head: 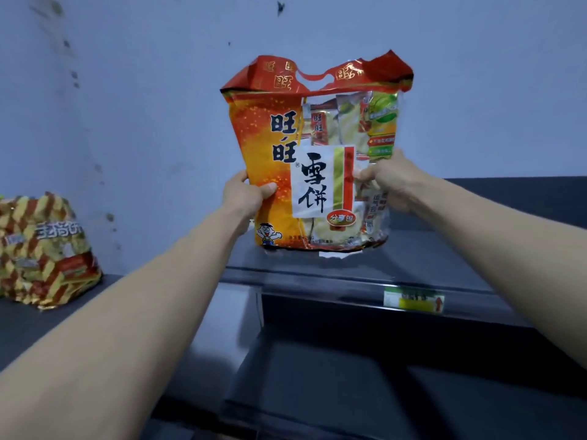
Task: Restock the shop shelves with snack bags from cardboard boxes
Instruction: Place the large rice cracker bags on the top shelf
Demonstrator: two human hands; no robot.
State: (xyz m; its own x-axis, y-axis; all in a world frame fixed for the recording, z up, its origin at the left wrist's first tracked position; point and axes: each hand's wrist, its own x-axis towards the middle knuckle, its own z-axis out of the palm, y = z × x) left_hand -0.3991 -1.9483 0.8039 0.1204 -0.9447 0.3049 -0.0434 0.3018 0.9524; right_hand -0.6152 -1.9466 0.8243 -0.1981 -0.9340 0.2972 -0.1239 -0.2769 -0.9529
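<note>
A large red and orange snack bag (314, 147) with black Chinese lettering and a carry-handle top stands upright in the middle of the view, its bottom edge at the top dark shelf (413, 258). My left hand (246, 198) grips its left edge, thumb on the front. On its right edge my right hand (389, 182) holds it, fingers pinching the clear window side. Whether the bag rests on the shelf or hangs just above it, I cannot tell.
A yellow and red striped snack bag (41, 249) lies on a lower dark shelf (28, 322) at the left. A green and yellow price label (413, 300) sits on the shelf's front rail. A stained blue-grey wall (143, 106) stands behind. Lower dark shelves (349, 376) extend below.
</note>
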